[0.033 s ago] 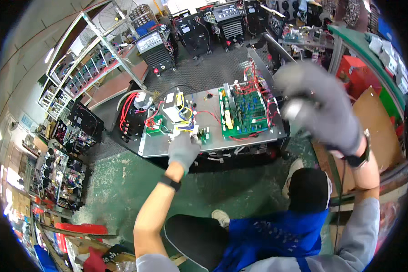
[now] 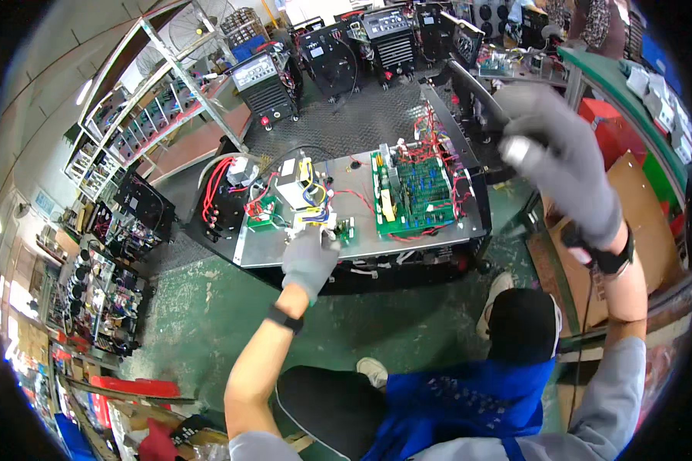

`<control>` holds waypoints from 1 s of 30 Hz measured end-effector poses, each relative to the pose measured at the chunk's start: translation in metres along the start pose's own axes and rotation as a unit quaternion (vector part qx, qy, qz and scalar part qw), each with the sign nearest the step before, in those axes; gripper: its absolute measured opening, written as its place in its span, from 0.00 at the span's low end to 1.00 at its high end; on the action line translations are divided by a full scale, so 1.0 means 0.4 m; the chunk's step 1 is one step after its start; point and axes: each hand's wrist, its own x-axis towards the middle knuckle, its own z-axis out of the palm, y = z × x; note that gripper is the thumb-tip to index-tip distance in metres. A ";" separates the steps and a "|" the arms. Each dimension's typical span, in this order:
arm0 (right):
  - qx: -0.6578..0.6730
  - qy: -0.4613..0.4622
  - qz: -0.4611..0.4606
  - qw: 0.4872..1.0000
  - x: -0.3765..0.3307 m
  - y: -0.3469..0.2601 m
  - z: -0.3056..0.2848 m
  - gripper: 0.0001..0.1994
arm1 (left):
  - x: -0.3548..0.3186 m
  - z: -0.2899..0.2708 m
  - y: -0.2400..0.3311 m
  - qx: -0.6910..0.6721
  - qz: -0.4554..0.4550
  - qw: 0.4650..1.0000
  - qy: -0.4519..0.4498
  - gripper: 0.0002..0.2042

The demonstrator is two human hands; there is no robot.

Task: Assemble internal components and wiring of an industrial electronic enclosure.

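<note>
My left hand, in a grey glove, reaches the near edge of a metal panel. Its fingers are drawn together at the lower end of a yellow, blue and white wire bundle; what they pinch is hidden. Beside them sits a small green circuit board, and just behind stands a white box-shaped part. My right hand, also gloved, is raised right of the panel, blurred, its fingers curled. A pale, shiny tip shows at them; I cannot make out what it is.
A large green circuit board with red wires lies on the panel's right. Red cables loop at its left end. Black machines stand behind. At right are a green-topped table and cardboard. A metal rack rises at left.
My right hand has shifted to the right and slightly up, away from the panel. The left hand stays at the wires, nearly in place.
</note>
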 end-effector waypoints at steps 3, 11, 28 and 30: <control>-0.134 0.045 0.074 0.987 -0.056 0.134 -0.027 0.29 | -0.026 -0.012 -0.055 0.014 0.075 0.976 0.205 0.22; -0.157 0.094 0.155 0.971 -0.109 0.204 0.131 0.22 | 0.162 -0.204 -0.429 0.051 -0.306 0.890 0.333 0.40; -0.097 0.161 0.170 0.967 0.005 0.431 0.207 0.10 | 0.102 -0.110 -0.563 -0.529 -0.089 0.795 0.283 0.21; -0.112 0.137 0.202 0.963 0.020 0.489 0.178 0.10 | 0.058 -0.092 -0.462 -0.447 -0.137 0.809 0.356 0.21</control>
